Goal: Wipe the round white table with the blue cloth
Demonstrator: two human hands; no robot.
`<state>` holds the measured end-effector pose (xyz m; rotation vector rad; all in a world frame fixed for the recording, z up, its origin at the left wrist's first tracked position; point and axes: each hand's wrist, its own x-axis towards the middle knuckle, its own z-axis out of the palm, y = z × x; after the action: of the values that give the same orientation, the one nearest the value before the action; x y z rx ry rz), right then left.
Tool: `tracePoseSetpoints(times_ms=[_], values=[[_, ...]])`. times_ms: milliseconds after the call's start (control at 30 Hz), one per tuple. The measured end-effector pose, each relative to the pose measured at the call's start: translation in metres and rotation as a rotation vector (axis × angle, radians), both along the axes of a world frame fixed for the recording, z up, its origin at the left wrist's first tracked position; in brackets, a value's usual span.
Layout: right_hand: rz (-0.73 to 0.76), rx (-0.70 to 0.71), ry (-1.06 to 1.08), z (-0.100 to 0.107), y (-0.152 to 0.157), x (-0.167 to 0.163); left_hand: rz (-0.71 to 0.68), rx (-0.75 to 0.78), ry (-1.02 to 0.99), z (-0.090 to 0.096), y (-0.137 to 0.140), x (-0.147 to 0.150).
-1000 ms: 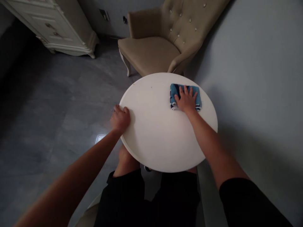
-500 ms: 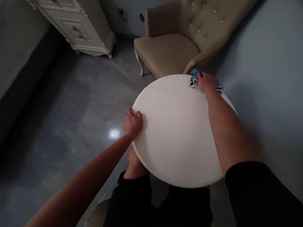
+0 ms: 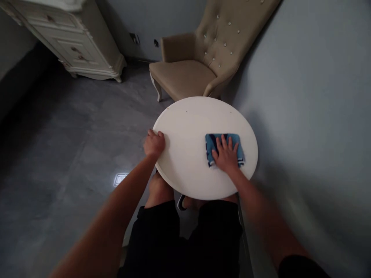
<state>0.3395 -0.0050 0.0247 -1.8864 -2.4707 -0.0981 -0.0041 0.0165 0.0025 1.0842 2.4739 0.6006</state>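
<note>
A round white table [image 3: 185, 154] with a raised rim stands in front of me, over my knees. My left hand [image 3: 154, 143] is closed round its left edge; the fingertips below the rim are hidden. On the right part of the tabletop lies a folded blue cloth [image 3: 210, 144] with dark blue and white patches. My right hand [image 3: 226, 155] rests flat on this cloth, palm down and fingers spread. Small dark specks [image 3: 186, 111] show near the far side of the tabletop.
Behind the table stands a tan buttoned armchair [image 3: 182, 77]. A cream drawer cabinet [image 3: 78, 50] is at the far left. The grey wall [image 3: 304, 96] runs close along the table's right side. A bright square floor plate [image 3: 119, 179] lies left of my arm.
My right hand has come back toward me with the cloth, from the far right edge to the right middle of the tabletop. Its fingers have spread flat. My left hand keeps its hold.
</note>
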Motion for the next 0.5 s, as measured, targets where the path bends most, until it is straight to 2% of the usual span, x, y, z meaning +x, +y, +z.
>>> tracePoseSetpoints(times_ms=[133,200,233,300,367,500], values=[[0.065,0.037,0.028,-0.017,-0.136,0.006,-0.006,-0.002,-0.005,0.005,-0.002,0.002],[0.096,0.056,0.064,-0.025,-0.178,0.005,-0.002,-0.001,0.004,0.005,-0.001,0.002],[0.102,0.064,0.077,-0.028,-0.189,0.005,0.001,-0.001,0.007,0.004,-0.001,0.002],[0.106,0.060,0.077,-0.029,-0.191,0.003,0.005,-0.001,0.009,0.003,-0.001,0.002],[0.107,0.037,0.047,-0.026,-0.167,0.001,0.003,-0.001,0.009,0.002,-0.001,0.001],[0.060,-0.011,-0.007,-0.010,-0.068,-0.010,0.006,0.000,0.013,0.001,-0.001,0.000]])
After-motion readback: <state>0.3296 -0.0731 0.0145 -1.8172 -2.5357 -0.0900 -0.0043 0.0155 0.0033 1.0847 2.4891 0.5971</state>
